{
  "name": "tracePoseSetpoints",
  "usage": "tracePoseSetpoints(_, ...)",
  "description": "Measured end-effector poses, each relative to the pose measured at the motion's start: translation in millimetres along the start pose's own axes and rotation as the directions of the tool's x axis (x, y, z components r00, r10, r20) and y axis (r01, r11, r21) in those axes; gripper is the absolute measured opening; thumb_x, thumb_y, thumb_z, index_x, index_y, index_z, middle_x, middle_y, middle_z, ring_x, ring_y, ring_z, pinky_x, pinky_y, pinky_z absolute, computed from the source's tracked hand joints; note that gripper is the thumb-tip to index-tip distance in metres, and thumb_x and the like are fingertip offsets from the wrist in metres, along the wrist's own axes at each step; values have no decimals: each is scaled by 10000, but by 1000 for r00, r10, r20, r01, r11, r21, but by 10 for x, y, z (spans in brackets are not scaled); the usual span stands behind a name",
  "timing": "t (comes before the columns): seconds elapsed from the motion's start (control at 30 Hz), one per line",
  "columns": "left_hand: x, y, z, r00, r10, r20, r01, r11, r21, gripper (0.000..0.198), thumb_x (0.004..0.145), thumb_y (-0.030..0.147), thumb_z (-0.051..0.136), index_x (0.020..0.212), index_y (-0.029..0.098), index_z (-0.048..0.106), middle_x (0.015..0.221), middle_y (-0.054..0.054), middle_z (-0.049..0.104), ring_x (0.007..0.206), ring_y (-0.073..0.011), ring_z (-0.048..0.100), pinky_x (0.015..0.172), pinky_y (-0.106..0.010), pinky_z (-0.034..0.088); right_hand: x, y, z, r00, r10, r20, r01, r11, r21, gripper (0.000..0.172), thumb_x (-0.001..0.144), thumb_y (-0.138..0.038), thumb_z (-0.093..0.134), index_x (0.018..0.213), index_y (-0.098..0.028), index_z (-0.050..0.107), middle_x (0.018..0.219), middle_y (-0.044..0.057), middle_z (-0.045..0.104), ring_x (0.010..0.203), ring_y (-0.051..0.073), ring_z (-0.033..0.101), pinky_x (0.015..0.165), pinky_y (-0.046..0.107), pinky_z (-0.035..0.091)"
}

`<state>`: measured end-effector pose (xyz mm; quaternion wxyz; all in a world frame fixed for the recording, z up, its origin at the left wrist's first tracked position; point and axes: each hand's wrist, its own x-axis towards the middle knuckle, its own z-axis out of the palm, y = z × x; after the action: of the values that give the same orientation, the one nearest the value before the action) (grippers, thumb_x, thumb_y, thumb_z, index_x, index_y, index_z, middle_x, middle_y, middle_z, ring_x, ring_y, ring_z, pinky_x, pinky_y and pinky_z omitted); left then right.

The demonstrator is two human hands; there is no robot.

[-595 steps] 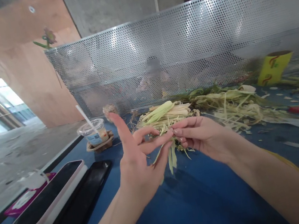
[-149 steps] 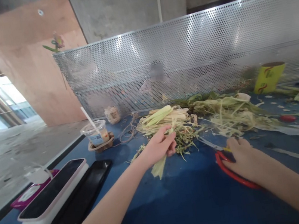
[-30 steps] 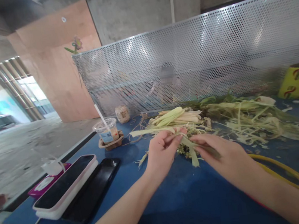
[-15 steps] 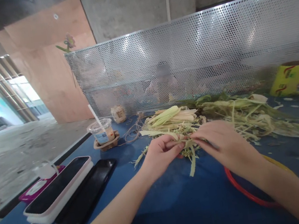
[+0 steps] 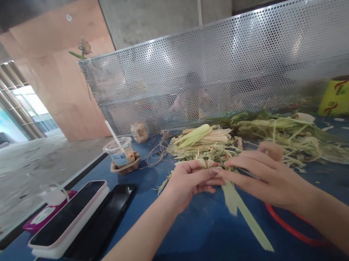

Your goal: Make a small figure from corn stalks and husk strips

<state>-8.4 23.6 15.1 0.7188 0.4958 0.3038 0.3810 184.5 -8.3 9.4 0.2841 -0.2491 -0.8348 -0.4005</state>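
My left hand (image 5: 188,183) is closed in a pinch on a pale green corn husk strip (image 5: 246,216). The strip's long tail hangs below the fingers, toward me over the blue table (image 5: 192,242). From the right, my right hand (image 5: 264,173) meets the left fingertips, its fingers bent over the husk and its thumb hidden. Where the two hands meet, the fold of the husk is mostly covered. Just behind the hands lies a pile of husk strips (image 5: 200,137), with thin dried stems and seed heads (image 5: 219,152) in front of it.
At left are a pink-edged device (image 5: 72,215), a black phone (image 5: 105,223) and a drink cup (image 5: 119,152) in a cardboard holder. Loose twine (image 5: 156,153) lies behind. Husks (image 5: 301,137), a yellow roll (image 5: 341,93) and a red ring (image 5: 289,229) are right; a perforated metal screen (image 5: 165,70) stands behind.
A long husk tail now hangs down toward me, where a shorter end hung before. My right fingers have spread and shifted over the left fingertips; the left hand stays nearly in place.
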Motion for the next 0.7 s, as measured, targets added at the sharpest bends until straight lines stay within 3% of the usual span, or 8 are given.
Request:
tracePoseSetpoints(0.13, -2, 4, -14, 1000, -17, 6, 17, 1000, 20, 210, 628, 186, 702, 815, 104, 653, 661, -50, 677, 639, -130, 654, 495, -167, 448, 1, -5, -34, 997, -8, 76, 4, 998, 58, 273, 795, -201, 533, 1066, -221, 552, 1021, 55, 627, 921, 201, 537, 788, 387, 366)
tracePoseSetpoints(0.27, 8, -12, -18, 1000, -9, -8, 9, 997, 79, 229, 620, 207, 708, 821, 112, 655, 640, -30, 665, 568, -97, 628, 442, -146, 406, 44, -21, -42, 998, 54, 44, -61, 982, 180, 259, 811, -159, 511, 1034, -281, 564, 964, 4, 654, 874, 168, 546, 778, 381, 346)
tracePoseSetpoints(0.47, 8, -18, -16, 998, 62, 12, -63, 968, 243, 198, 631, 257, 690, 752, 113, 631, 612, -36, 661, 594, -124, 632, 442, -158, 401, 87, -6, 1, 971, 198, 136, -240, 824, 513, 219, 816, -149, 502, 954, -271, 621, 944, 23, 633, 892, 166, 543, 781, 361, 403)
tracePoseSetpoints(0.6, -26, -29, 10, 992, 76, 102, -112, 907, 406, 176, 665, 270, 657, 726, 112, 607, 666, -60, 681, 666, -156, 651, 483, -175, 417, 95, -44, 36, 883, 434, 177, -441, 641, 628, 166, 807, -177, 518, 867, -244, 658, 973, 52, 615, 918, 171, 567, 763, 312, 469)
tracePoseSetpoints(0.7, -51, -35, 22, 980, 29, 194, -115, 887, 447, 137, 712, 244, 607, 760, 116, 603, 750, -74, 689, 696, -158, 658, 499, -179, 423, 123, -78, 52, 814, 515, 269, -537, 490, 687, 162, 808, -199, 516, 840, -242, 669, 1013, 51, 624, 964, 184, 574, 808, 322, 480)
